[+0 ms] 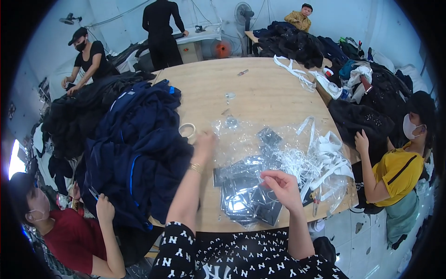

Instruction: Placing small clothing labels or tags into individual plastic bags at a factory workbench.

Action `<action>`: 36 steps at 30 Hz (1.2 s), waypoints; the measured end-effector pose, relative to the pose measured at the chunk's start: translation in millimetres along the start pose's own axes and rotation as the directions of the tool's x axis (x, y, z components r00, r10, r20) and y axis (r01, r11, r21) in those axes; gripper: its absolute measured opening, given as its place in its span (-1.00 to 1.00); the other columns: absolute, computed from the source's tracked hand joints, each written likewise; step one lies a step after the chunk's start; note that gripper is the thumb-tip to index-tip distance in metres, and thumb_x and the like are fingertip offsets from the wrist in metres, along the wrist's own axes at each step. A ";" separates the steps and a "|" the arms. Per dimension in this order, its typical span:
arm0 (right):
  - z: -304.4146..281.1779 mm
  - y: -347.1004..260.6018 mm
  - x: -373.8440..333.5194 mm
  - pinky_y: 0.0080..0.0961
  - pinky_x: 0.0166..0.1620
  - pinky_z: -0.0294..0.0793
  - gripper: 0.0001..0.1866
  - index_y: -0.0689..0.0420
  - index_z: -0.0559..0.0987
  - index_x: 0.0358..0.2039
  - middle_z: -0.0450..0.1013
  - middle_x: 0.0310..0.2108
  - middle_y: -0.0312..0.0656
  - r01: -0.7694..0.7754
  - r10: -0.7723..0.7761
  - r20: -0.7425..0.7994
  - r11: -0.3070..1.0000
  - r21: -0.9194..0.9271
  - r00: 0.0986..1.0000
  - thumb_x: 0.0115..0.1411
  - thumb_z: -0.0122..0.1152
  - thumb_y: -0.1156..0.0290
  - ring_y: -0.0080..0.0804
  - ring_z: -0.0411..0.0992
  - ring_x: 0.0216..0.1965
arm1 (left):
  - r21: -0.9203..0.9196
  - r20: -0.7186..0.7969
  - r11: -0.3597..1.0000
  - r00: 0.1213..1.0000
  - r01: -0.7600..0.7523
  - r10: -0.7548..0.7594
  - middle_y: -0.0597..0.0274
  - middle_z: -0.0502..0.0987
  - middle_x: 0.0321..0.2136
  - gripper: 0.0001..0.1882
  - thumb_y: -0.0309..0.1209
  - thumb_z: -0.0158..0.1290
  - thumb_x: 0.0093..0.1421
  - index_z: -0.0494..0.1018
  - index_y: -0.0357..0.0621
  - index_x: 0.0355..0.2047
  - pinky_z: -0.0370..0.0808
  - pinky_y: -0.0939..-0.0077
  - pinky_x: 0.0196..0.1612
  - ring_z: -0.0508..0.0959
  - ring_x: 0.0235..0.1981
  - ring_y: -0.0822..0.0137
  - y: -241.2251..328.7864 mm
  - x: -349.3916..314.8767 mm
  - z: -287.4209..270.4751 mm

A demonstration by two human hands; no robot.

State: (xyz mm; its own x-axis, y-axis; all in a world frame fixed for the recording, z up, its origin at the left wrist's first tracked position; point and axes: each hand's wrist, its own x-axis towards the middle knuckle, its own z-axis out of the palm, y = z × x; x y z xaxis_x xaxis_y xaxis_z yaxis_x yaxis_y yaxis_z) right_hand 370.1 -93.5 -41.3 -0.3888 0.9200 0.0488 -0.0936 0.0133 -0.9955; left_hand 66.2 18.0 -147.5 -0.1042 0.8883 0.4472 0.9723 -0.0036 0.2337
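A pile of dark square tags [241, 197] in clear plastic lies on the wooden table in front of me. My right hand [283, 188] is over the pile's right side, thumb and forefinger brought together. Whatever is in that pinch, if anything, is too small to make out. Farther left, my left hand [205, 145] reaches over the table, its fingers smeared by motion. Beside it is a roll of pale tape [187, 130]. Clear plastic film [232, 139] spreads between that hand and the tags. White strings [297, 167] lie in a tangle right of the tags.
Navy garments [134, 153] are heaped at the left, black ones [79, 111] beyond. White straps [332, 160] and a small pointed tool [316, 207] lie at the right. A co-worker in red [74, 237] holds snips at the left; another in yellow [395, 176] handles dark cloth at the right.
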 end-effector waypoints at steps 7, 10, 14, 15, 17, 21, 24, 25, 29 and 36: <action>-10.0 10.7 9.3 -0.71 -0.32 0.40 -0.82 0.30 0.51 -0.26 0.47 -0.41 -0.24 -0.041 0.041 -0.038 0.999 0.005 0.998 0.13 0.03 0.53 -0.59 0.43 -0.40 | 0.016 0.151 0.970 0.959 -0.244 0.239 -0.13 0.10 0.11 -0.46 -0.13 -0.19 0.13 0.18 -0.20 0.05 -0.04 -0.06 0.16 0.00 0.19 -0.07 19.2 -57.7 62.0; -17.6 14.0 8.9 -0.70 -0.32 0.41 -0.82 0.30 0.51 -0.26 0.47 -0.41 -0.23 -0.068 0.067 -0.070 0.998 0.002 0.995 0.13 0.04 0.52 -0.57 0.44 -0.40 | 0.094 0.308 0.990 0.949 -0.104 0.071 -0.10 0.16 0.08 -0.42 -0.07 -0.10 0.07 0.20 -0.17 0.02 -0.05 -0.06 0.16 0.04 0.18 -0.03 30.6 -42.5 15.9; -30.2 28.7 13.2 -0.69 -0.34 0.42 -0.81 0.30 0.51 -0.26 0.48 -0.42 -0.23 -0.075 0.070 -0.131 0.997 -0.034 0.989 0.12 0.06 0.50 -0.57 0.44 -0.41 | 0.125 0.441 0.987 0.886 0.097 -0.143 -0.03 0.22 0.05 -0.40 -0.04 -0.02 0.01 0.24 -0.14 -0.01 -0.03 -0.11 0.13 0.09 0.16 0.02 10.4 -30.4 6.2; -30.3 30.2 16.0 -0.69 -0.34 0.42 -0.81 0.30 0.51 -0.26 0.48 -0.42 -0.23 -0.079 0.074 -0.146 0.996 -0.030 0.987 0.12 0.06 0.50 -0.57 0.44 -0.41 | 0.113 0.367 0.992 0.926 0.052 -0.090 -0.01 0.25 0.03 -0.42 -0.05 -0.01 0.01 0.26 -0.13 -0.03 -0.01 -0.14 0.12 0.12 0.14 0.01 -4.1 -32.7 14.7; -38.8 33.1 23.5 -0.69 -0.38 0.41 -0.83 0.30 0.52 -0.30 0.48 -0.42 -0.25 -0.084 0.071 -0.191 0.995 -0.060 0.979 0.12 0.07 0.50 -0.58 0.44 -0.44 | 0.112 0.278 0.993 0.961 -0.025 -0.008 0.02 0.29 -0.01 -0.49 -0.09 -0.02 0.03 0.30 -0.10 -0.08 0.01 -0.17 0.09 0.16 0.12 0.03 -17.1 -33.4 24.7; -83.5 65.0 26.7 -0.59 -0.44 0.40 -0.86 0.23 0.55 -0.38 0.48 -0.45 -0.18 -0.117 -0.108 -0.419 0.871 -0.477 0.901 0.05 0.11 0.47 -0.48 0.44 -0.53 | -0.045 0.135 0.999 0.991 0.024 -0.018 -0.08 0.33 -0.12 -0.66 -0.38 -0.07 0.07 0.30 -0.23 -0.13 0.20 0.04 -0.02 0.26 -0.01 0.00 -5.6 -22.8 11.9; -104.5 80.0 22.3 -0.45 -0.40 0.39 -0.89 0.19 0.55 -0.45 0.44 -0.49 -0.11 -0.244 -0.263 -0.491 0.620 -0.746 0.831 0.00 0.13 0.45 -0.28 0.43 -0.51 | -0.291 0.118 0.940 0.982 0.178 -0.150 -0.22 0.32 -0.25 -0.72 -0.56 -0.12 0.04 0.29 -0.35 -0.19 0.26 0.20 -0.15 0.31 -0.18 -0.09 16.0 -36.2 -7.9; -106.2 83.9 22.0 -0.41 -0.36 0.38 -0.90 0.18 0.55 -0.48 0.43 -0.51 -0.10 -0.244 -0.285 -0.485 0.595 -0.766 0.827 -0.01 0.13 0.45 -0.23 0.41 -0.47 | -0.290 0.103 0.933 0.976 0.214 -0.192 -0.22 0.32 -0.25 -0.72 -0.57 -0.13 0.04 0.29 -0.36 -0.20 0.26 0.18 -0.14 0.31 -0.19 -0.10 25.3 -49.8 -13.8; -89.5 103.0 42.2 -0.34 -0.27 0.29 -0.91 0.13 0.56 -0.53 0.38 -0.51 -0.15 -0.173 -0.370 -0.396 0.509 -0.843 0.840 -0.07 0.19 0.41 -0.21 0.34 -0.35 | -0.243 0.235 0.922 0.940 0.302 -0.246 -0.22 0.30 -0.15 -0.64 -0.50 -0.09 0.04 0.26 -0.37 -0.12 0.22 0.19 -0.04 0.28 -0.10 -0.11 55.4 -110.0 -24.9; -77.6 131.0 78.2 -0.34 -0.22 0.20 -0.86 0.08 0.53 -0.60 0.32 -0.47 -0.19 -0.052 -0.411 -0.155 0.250 -0.967 0.898 -0.20 0.28 0.34 -0.24 0.28 -0.31 | -0.259 0.142 0.913 0.947 0.316 -0.287 -0.15 0.29 -0.09 -0.49 -0.31 0.15 -0.07 0.28 -0.30 -0.14 0.18 0.21 0.03 0.24 0.00 -0.06 67.2 -146.3 -14.9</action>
State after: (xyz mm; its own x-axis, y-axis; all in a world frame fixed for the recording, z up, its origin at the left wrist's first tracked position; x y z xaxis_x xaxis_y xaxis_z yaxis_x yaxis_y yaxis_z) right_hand 398.6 10.6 -174.2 -0.1687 0.8818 0.4404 0.8830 0.3337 -0.3301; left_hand 143.7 -119.0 -184.4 -0.3484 0.9077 0.2339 0.8002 0.1581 0.5786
